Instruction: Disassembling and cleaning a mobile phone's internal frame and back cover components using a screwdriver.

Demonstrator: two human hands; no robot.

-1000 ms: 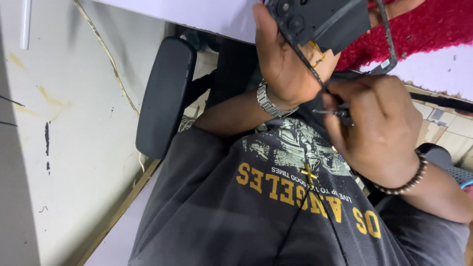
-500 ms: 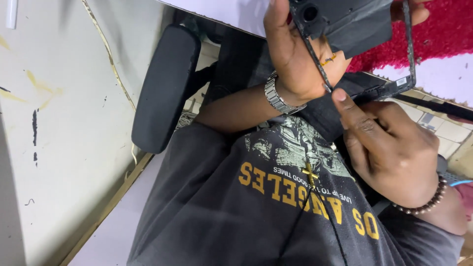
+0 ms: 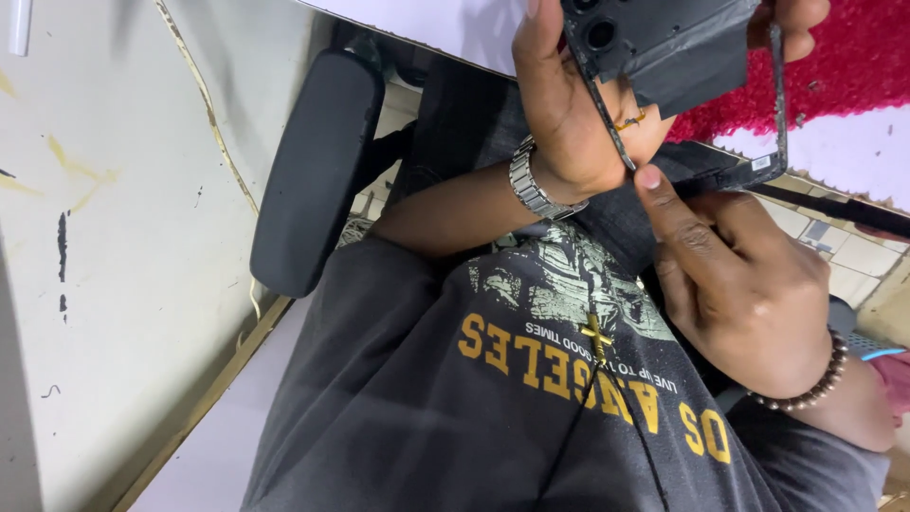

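Left hand is up and clamped around a dark phone, camera holes facing us, held just above the right hand. The right is grasping nothing, forefinger out, its fingertip pressed to the phone's lower edge right by the left palm. A thin black frame stands off the far side. It looks part-lifted, though the angle makes that hard to confirm. To do this well, I'd say keep the left grip firm, slide the fingertip along the seam in small steps, and ease rather than yank, since that strip looks bendable.
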